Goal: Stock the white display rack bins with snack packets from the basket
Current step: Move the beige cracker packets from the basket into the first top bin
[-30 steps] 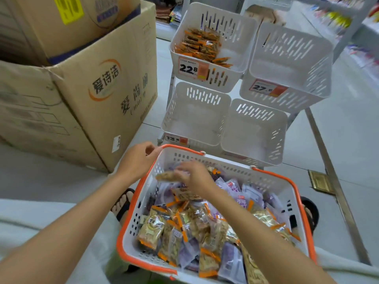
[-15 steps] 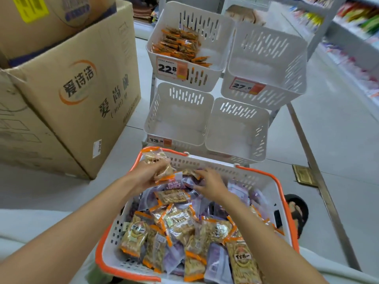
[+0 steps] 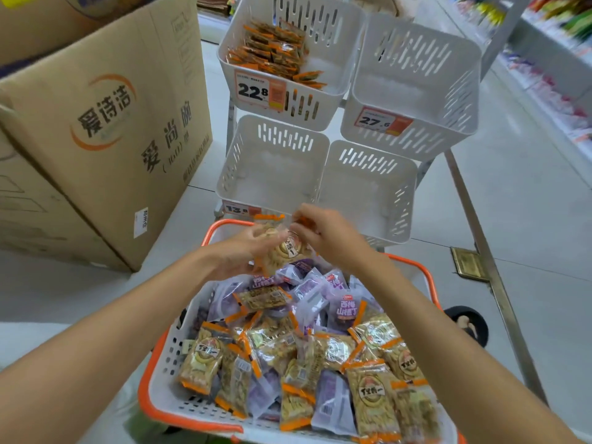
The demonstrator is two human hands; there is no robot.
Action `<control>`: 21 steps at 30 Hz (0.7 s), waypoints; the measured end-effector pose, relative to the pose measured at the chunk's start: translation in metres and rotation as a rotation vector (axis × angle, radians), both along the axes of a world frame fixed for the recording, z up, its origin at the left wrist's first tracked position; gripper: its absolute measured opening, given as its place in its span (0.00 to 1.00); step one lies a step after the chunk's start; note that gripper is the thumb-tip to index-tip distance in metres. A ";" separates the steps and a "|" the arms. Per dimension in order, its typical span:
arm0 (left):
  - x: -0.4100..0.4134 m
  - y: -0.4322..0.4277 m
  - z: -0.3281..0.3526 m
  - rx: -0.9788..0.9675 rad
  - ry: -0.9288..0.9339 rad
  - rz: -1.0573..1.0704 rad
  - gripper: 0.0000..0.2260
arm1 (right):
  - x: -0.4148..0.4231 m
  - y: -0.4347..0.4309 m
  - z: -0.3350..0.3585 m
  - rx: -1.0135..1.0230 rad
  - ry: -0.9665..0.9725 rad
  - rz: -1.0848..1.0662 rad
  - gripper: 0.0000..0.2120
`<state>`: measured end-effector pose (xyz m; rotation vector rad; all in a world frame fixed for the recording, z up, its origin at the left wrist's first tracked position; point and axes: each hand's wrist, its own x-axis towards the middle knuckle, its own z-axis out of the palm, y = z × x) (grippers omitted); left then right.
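Head view, looking down along my two bare arms to a white basket (image 3: 145,392) with an orange rim, heaped with tan and purple packets (image 3: 344,310). The left grip (image 3: 238,253) is curled round a small bunch of tan packets (image 3: 285,249) with orange ends. The right grip (image 3: 323,233) pinches the top of that bunch. Motion blur hides whether it has one packet or several.

The bunch hangs in the air over the basket's far rim, just short of the lower left bin (image 3: 272,174) of the rack. That bin, the lower right bin (image 3: 368,190) and the upper right bin (image 3: 413,91) show only bare white floors. The upper left bin (image 3: 323,75) holds a pile of orange-edged packs (image 3: 272,49). I cannot tell whether they are the same product. A cardboard box (image 3: 105,133) stands to the left.

I judge the step to be gathering a handful to carry to a bin. To do it well, I would square the packets with the right grip and close the left firmly, since slick film tends to fan out. I would keep purple ones out of the bunch. Then I would lift it over the bin's front wall and lay it low on the floor rather than drop it.
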<state>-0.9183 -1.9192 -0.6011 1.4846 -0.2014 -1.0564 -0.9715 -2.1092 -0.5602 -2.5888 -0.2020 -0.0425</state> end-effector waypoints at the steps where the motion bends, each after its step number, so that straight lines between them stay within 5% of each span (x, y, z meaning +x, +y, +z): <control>1: -0.001 -0.002 0.003 -0.006 -0.007 -0.055 0.29 | 0.003 0.003 0.005 0.008 -0.001 0.024 0.07; 9: 0.005 -0.004 0.025 0.011 -0.196 -0.204 0.17 | 0.012 0.010 0.015 0.041 -0.133 0.111 0.08; 12: 0.006 -0.009 0.027 -0.014 -0.305 -0.068 0.12 | 0.014 0.011 0.014 0.135 -0.032 0.037 0.21; 14: 0.008 -0.005 0.028 -0.019 -0.346 -0.037 0.09 | 0.016 0.007 0.019 0.239 0.055 -0.052 0.20; 17: 0.012 -0.003 0.033 0.035 -0.464 0.000 0.11 | 0.017 0.002 0.026 0.542 0.092 -0.153 0.04; 21: 0.022 -0.007 0.042 0.005 -0.560 0.091 0.09 | 0.027 0.003 0.026 1.126 0.181 -0.338 0.05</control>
